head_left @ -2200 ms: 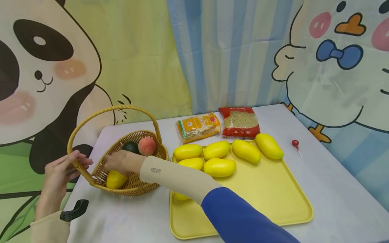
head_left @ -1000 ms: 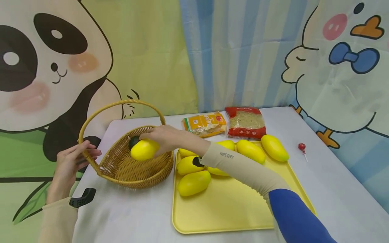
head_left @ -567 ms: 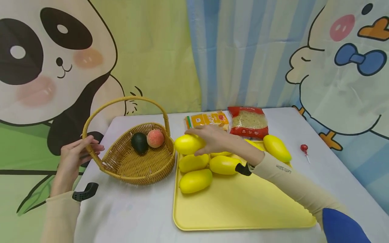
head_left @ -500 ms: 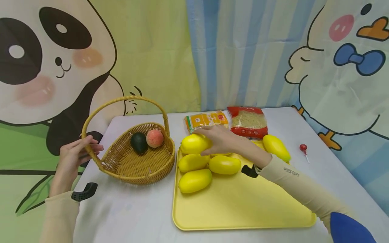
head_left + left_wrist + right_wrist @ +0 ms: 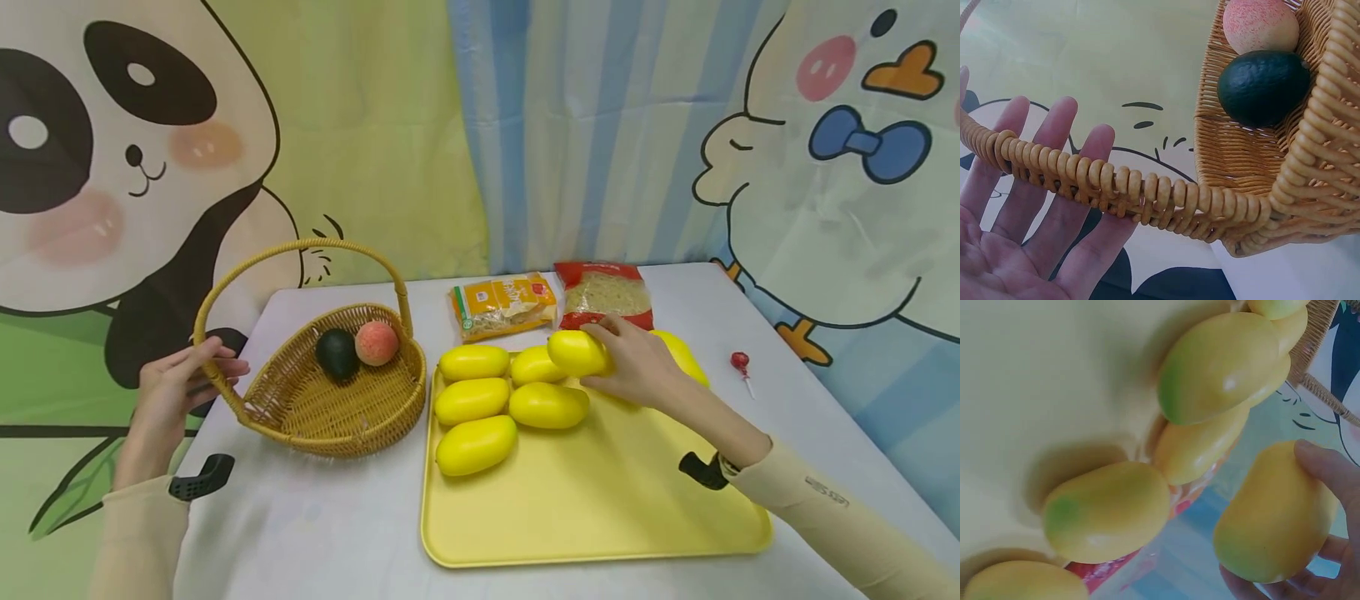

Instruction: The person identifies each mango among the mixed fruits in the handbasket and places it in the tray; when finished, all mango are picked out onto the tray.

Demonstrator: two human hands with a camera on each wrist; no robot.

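Note:
My right hand (image 5: 641, 367) grips a yellow mango (image 5: 577, 353) over the back of the yellow tray (image 5: 600, 508); thumb and fingers are curled round it in the right wrist view. Several more mangoes (image 5: 476, 446) lie on the tray in rows, mostly toward its left and back. At the left, my left hand (image 5: 168, 392) touches the handle (image 5: 1166, 197) of a wicker basket (image 5: 330, 446), its fingers extended behind the handle in the left wrist view. Inside the basket, a dark green avocado (image 5: 337, 354) lies beside a pink peach (image 5: 377, 342).
Behind the tray lie an orange food packet (image 5: 504, 306) and a red packet (image 5: 604, 295). A red lollipop (image 5: 741, 364) lies on the white table (image 5: 315, 533), right of the tray. A cartoon-printed curtain (image 5: 375, 125) hangs at the table's back.
My right hand has lifted a mango out of the basket and carried it rightward over the tray. My left hand has stayed at the basket handle. The view has shifted slightly.

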